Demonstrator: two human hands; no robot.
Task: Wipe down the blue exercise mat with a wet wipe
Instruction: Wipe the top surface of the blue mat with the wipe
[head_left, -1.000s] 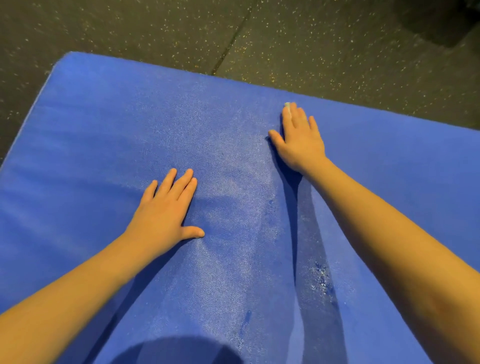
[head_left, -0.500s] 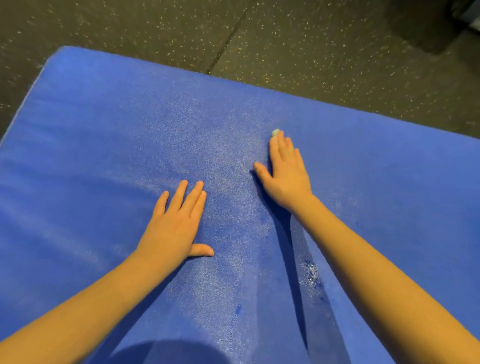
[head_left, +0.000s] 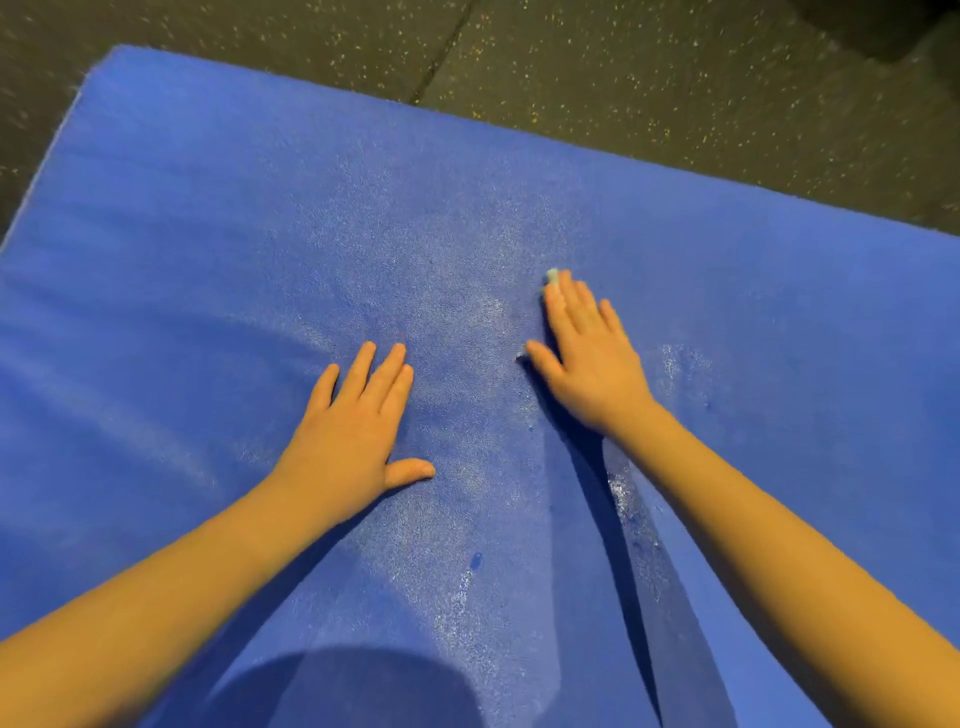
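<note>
The blue exercise mat (head_left: 197, 249) fills most of the view, with a pale damp sheen down its middle. My left hand (head_left: 353, 431) lies flat on the mat, fingers straight, thumb out to the right. My right hand (head_left: 587, 358) presses flat on the mat a little farther ahead. A small pale corner of the wet wipe (head_left: 551, 276) peeks out past its fingertips; the rest of the wipe is hidden under the palm. Both forearms reach in from the bottom corners.
Dark speckled rubber floor (head_left: 649, 67) lies beyond the mat's far edge and left corner. A seam in the floor (head_left: 447, 49) runs toward the mat. A rounded shadow (head_left: 337, 686) falls on the mat near the bottom.
My right hand has slid back toward me across the mat with the wipe under it. My left hand has stayed flat in about the same spot.
</note>
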